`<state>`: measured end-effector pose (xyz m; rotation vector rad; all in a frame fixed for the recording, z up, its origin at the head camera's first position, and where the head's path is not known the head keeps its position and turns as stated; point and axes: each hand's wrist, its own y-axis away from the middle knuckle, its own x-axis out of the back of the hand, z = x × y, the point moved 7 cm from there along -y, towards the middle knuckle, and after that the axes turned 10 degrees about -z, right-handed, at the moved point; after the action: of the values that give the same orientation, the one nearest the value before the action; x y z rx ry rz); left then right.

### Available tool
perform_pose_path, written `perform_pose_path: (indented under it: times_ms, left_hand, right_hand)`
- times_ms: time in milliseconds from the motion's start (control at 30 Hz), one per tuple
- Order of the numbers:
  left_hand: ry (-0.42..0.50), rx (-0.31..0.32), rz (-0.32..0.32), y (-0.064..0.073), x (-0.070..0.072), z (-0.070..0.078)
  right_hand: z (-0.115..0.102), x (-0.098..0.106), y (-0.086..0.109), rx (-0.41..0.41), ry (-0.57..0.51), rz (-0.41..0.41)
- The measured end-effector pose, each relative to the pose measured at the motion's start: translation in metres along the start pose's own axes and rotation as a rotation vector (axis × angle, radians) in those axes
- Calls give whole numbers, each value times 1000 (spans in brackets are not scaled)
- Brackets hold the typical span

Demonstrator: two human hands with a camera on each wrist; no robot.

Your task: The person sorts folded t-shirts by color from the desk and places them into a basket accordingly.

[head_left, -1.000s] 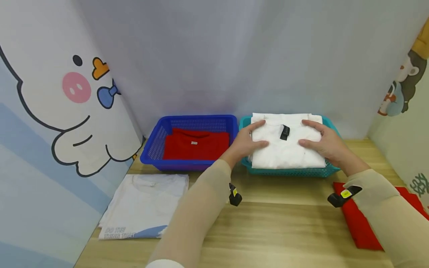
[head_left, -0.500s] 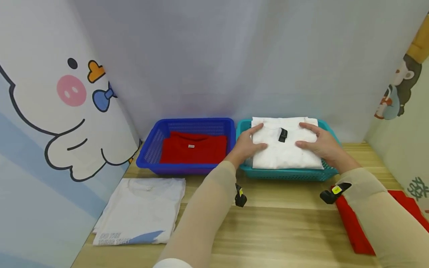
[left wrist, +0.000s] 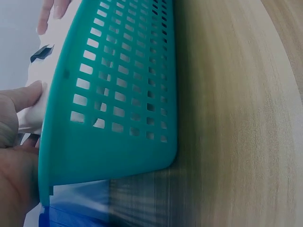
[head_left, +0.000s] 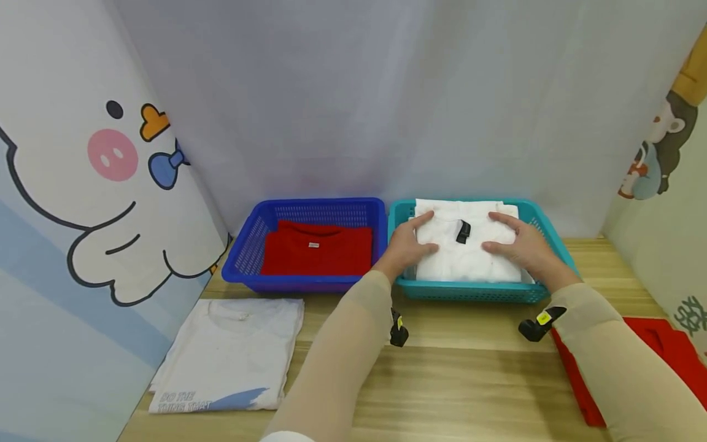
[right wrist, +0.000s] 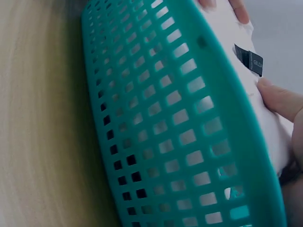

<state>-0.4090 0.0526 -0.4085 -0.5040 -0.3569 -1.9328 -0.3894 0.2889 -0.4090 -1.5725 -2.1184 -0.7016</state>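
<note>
A folded white T-shirt (head_left: 466,258) with a black neck label (head_left: 463,231) lies inside the rim of the teal basket (head_left: 469,291). My left hand (head_left: 407,247) holds its left side, thumb on top; my right hand (head_left: 521,245) has the right side the same way. In both head and wrist views, the lower fingers are largely hidden by the cloth and the basket. From the left wrist, the thumb (left wrist: 28,96) shows against the shirt above the basket's rim. The right wrist view has the right thumb (right wrist: 279,100) beside the label.
Left of the teal basket stands a blue basket (head_left: 309,283) holding a folded red T-shirt (head_left: 317,252). A white printed T-shirt (head_left: 232,350) lies folded at the table's left. Red cloth (head_left: 652,337) lies at the right, partly under my sleeve. A curtain hangs behind the baskets.
Both hands have lowered the white T-shirt down into the teal basket, so more of the basket's rim shows around it. The head view has shifted slightly.
</note>
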Motion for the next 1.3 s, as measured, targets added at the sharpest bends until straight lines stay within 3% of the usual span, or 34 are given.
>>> perform_pose_path:
  times_ms: [300,533,933,1133,1300]
  left_hand:
    - [23,-41,-7,1,-2,1]
    - [25,-9,-39,3,-4,-2]
    - [-4,4,-27,3,-6,-4]
    - [-75,-6,-39,9,-3,1]
    - [-154,-42,-70,23,9,12]
  right_hand:
    - [6,-6,2,-24,-47,28]
    - [4,-7,1,4,-49,23]
    - [1,-10,8,51,-94,12]
    - [-2,-7,12,40,15,40]
    - [-11,-4,20,61,155,43]
